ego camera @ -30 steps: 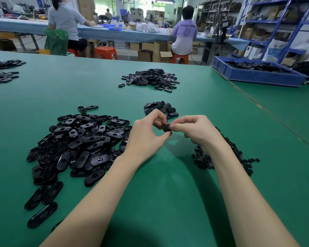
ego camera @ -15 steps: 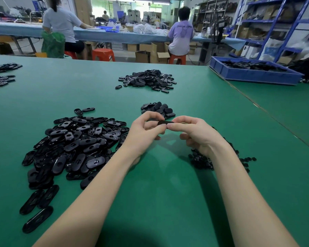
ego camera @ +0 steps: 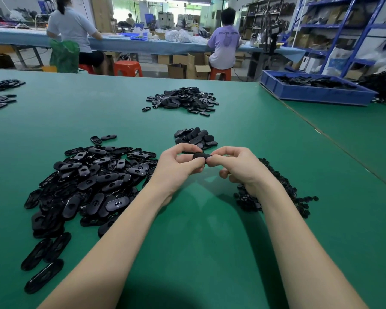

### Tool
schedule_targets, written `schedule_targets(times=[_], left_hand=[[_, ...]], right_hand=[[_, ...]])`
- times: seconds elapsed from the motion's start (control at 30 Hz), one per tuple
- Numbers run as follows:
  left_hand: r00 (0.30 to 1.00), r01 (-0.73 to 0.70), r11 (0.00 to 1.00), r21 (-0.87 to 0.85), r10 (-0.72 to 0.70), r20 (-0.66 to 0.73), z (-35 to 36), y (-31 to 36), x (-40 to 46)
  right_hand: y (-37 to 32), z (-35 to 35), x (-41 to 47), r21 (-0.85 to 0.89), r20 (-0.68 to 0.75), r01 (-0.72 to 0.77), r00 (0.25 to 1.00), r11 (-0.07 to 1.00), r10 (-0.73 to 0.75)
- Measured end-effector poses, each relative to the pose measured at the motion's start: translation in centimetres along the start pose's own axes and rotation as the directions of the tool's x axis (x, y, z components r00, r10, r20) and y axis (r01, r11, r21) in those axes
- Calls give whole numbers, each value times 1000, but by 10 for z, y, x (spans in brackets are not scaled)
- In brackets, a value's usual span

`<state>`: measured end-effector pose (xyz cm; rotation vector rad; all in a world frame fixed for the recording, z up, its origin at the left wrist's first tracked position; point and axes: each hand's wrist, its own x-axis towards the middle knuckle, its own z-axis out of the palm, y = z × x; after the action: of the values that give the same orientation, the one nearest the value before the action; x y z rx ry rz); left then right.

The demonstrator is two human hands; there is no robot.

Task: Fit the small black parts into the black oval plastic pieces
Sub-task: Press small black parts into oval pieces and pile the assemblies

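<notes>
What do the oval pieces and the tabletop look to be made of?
Oval pieces: likely moulded hard plastic, black, semi-gloss; their rims and faces catch soft highlights. Tabletop: looks like a matte green mat or laminate, smooth and seamed at the right; which one is unclear.

Green table [ego camera: 254, 139] bears black oval-piece heaps [ego camera: 87, 181].
</notes>
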<state>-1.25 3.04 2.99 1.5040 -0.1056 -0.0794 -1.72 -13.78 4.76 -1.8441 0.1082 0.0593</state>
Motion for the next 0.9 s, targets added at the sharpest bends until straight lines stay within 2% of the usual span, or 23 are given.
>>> schedule_targets(times=[0.3, 0.43, 0.63, 0.8, 0.9], left_hand=[[1000, 4, 1000, -19, -4, 5, -3, -1, 1], [1000, 27, 999, 20, -27, 1, -3, -3, 2], [1000, 23, 998, 60, -22, -19, -2, -4, 2], [991, -126, 956, 265, 111, 71, -17, -1, 6], [971, -231, 841, 490, 228, 65, -23, -7, 9]], right_hand=[[5, 2, 4, -32, -57, 53, 997, 998, -55], [10, 4, 6, -85, -69, 80, 994, 993, -86], [14, 12, 8, -70, -105, 107, 988, 992, -114], [14, 13, 6, 74, -108, 18, 994, 997, -10], [14, 11, 4, 84, -72, -35, 997, 996, 41]])
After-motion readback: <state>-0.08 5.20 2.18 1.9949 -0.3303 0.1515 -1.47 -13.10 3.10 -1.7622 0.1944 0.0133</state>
